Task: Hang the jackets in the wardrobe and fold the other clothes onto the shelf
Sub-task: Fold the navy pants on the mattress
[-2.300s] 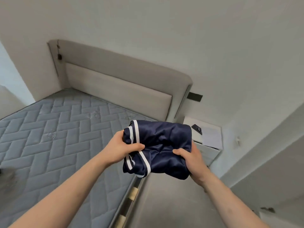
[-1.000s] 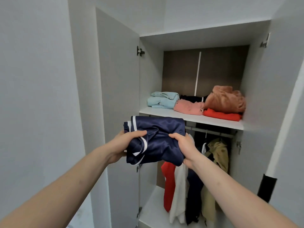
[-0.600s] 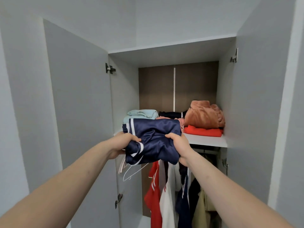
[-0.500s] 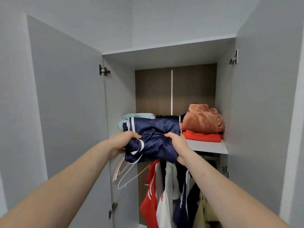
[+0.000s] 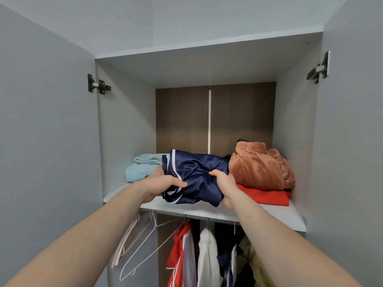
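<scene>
- Both hands are clamped on a folded navy garment: the left hand is curled round its left edge, thumb laid across the front, and the right hand is pinched into the fabric at its right front corner.
- White stripes are seen along the garment's left side.
- The garment is held at the shelf, over its front half; whether its underside is already resting on the board cannot quite be told, since the lower edge is partly hidden by the hands.
- A pale blue pile is seen just left of the garment, touching it or nearly so.
- A rust fleece is stacked on a red fold just to the right, the fleece close against the garment's far right corner.
- Below the shelf, jackets in red, white and dark colours are hung on the rail.
- Bare hangers, pink and white, are hung to their left.
- Both wardrobe doors are stood open, a hinge showing on the left one.
</scene>
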### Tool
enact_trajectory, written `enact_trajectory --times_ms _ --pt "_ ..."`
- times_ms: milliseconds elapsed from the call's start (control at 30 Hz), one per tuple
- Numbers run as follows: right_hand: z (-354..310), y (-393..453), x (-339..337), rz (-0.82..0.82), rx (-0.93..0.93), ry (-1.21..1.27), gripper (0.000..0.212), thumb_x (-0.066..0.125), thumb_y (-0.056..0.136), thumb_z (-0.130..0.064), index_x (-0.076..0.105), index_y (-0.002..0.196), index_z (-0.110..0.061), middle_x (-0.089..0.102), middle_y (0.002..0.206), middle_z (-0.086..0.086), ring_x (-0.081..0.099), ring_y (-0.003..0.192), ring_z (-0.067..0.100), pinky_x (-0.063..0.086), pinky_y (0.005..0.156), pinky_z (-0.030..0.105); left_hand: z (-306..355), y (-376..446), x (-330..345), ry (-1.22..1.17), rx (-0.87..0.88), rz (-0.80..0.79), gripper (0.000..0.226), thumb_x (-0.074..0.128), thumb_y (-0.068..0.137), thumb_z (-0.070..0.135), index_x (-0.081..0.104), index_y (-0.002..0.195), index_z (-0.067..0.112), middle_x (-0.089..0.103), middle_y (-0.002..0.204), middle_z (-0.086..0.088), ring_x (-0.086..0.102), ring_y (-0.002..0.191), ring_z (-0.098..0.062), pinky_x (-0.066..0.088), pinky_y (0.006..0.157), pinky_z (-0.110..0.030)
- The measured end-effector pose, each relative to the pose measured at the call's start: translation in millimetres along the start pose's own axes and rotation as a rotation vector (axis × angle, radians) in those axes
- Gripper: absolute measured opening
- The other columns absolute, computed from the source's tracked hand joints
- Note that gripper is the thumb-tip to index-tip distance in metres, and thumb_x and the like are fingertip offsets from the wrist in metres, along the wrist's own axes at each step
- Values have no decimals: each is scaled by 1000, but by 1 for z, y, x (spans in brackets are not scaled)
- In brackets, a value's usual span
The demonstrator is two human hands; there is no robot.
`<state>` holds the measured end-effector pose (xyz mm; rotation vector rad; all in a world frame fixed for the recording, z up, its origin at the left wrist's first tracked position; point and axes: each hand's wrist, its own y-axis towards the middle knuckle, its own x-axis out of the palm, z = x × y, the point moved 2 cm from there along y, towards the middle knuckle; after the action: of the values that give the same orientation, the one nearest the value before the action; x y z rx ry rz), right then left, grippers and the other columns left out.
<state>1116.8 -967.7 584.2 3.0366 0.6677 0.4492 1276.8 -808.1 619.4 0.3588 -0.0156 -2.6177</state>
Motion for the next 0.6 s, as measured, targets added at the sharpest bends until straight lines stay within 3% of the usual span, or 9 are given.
enact_trajectory --times_ms 133,267,367,467,601 --pt "2 42 -4 47 8 -51 85 77 82 -24 32 153 -10 58 133 15 68 102 35 61 77 45 -5 60 3 15 21 -11 81 88 58 12 51 130 20 72 119 -3 69 109 -25 53 104 -48" --pt "4 86 -4 129 -4 -162 86 78 82 -32 33 151 -10 58 129 11 64 110 34 57 97 51 -15 123 4 21 37 -22 70 86 73 5 50 131 19 69 121 -2 67 111 -24 52 106 -47" --pt "0 123 -1 153 -19 -210 98 79 78 -35 27 158 -11 50 150 11 57 129 36 48 110 51 -19 170 7 -29 77 -19 68 82 80 1 47 135 20 70 120 -1 68 111 -24 52 106 -48" --pt "-8 158 3 198 -55 -276 100 80 80 -36 25 160 -10 42 158 9 49 138 35 43 114 45 -23 212 8 -92 145 -12 75 80 85 4 39 143 25 69 125 0 68 115 -25 50 108 -48" --pt "-6 195 5 258 -74 -398 103 77 87 -34 12 163 -8 34 163 9 41 144 34 38 114 39 -36 258 17 -30 164 48 78 77 90 20 33 154 18 62 138 -1 61 127 -25 43 115 -45"
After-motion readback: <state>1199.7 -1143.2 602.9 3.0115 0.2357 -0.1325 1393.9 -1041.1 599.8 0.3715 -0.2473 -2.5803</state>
